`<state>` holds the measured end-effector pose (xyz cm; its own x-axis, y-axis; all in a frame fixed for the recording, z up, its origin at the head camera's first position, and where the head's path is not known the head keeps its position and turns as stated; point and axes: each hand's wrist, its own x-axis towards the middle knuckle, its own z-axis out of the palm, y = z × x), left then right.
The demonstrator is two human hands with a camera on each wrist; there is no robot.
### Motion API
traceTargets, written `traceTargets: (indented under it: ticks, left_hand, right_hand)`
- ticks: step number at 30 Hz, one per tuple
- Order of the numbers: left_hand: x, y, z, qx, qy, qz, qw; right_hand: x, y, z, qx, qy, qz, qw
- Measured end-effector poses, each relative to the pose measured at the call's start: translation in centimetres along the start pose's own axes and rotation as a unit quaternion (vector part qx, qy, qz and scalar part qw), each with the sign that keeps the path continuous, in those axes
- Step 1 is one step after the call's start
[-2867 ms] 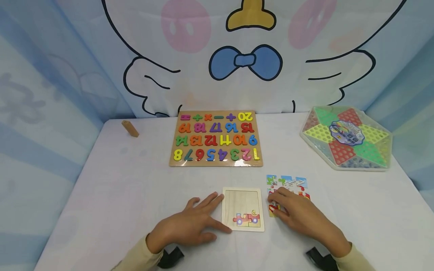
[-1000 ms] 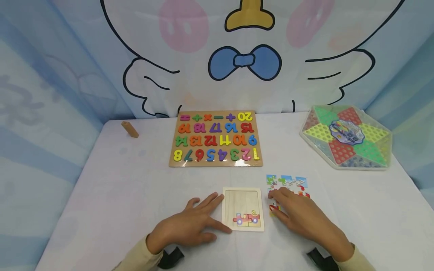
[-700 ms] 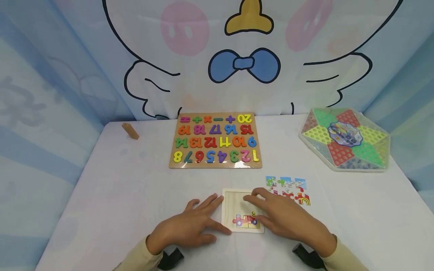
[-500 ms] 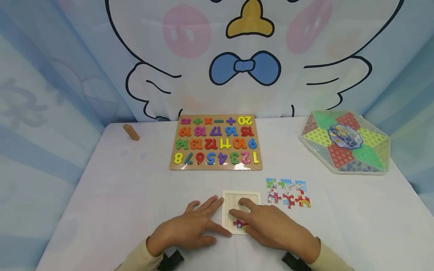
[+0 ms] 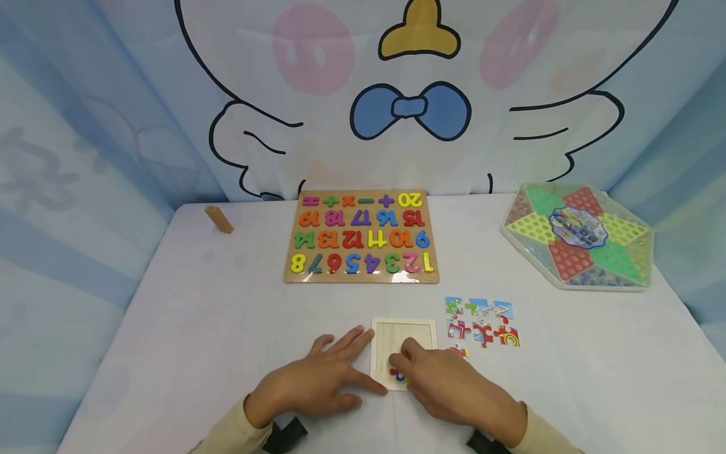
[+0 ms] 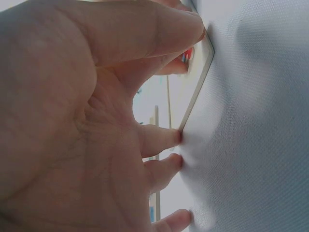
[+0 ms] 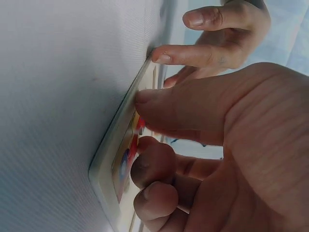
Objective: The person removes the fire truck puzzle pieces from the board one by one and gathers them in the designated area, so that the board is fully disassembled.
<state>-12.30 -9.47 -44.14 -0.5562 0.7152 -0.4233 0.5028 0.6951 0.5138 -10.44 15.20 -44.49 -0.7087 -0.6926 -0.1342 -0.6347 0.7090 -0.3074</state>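
My right hand reaches over the shallow wooden puzzle tray, fingers curled and thumb opposite. In the right wrist view, its thumb and bent fingers pinch at a red jigsaw piece lying in the tray; the contact is partly hidden. A piece with a blue wheel lies beside it, towards the tray's corner. My left hand lies spread at the tray's left side. Its fingertips and thumb touch the rim, as the left wrist view also shows.
Loose jigsaw pieces lie in rows right of the tray, one partly behind the right hand. Behind stand a number board and, right, a hexagonal checkers box. A small wooden block sits at the back left.
My right hand has moved left from the loose pieces to the tray, crossing with fingers spread, and its fingers have then drawn together over the pieces there. The left hand has stayed put.
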Motion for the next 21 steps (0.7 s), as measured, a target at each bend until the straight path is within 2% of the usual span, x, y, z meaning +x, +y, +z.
traceTargets:
  ticks: [4, 11, 21]
  left_hand:
    - [0.1, 0.0, 0.0, 0.002, 0.001, -0.002, 1.0]
    - [0.1, 0.1, 0.0, -0.001, -0.001, -0.003, 1.0]
    - [0.1, 0.0, 0.0, 0.001, 0.001, 0.001, 1.0]
  right_hand:
    - [0.0, 0.1, 0.2, 0.016, 0.011, 0.006, 0.9998]
    - [0.2, 0.7, 0.4, 0.074, 0.0, 0.022, 0.997]
    - [0.1, 1.4, 0.4, 0.122, 0.004, 0.01, 0.9925]
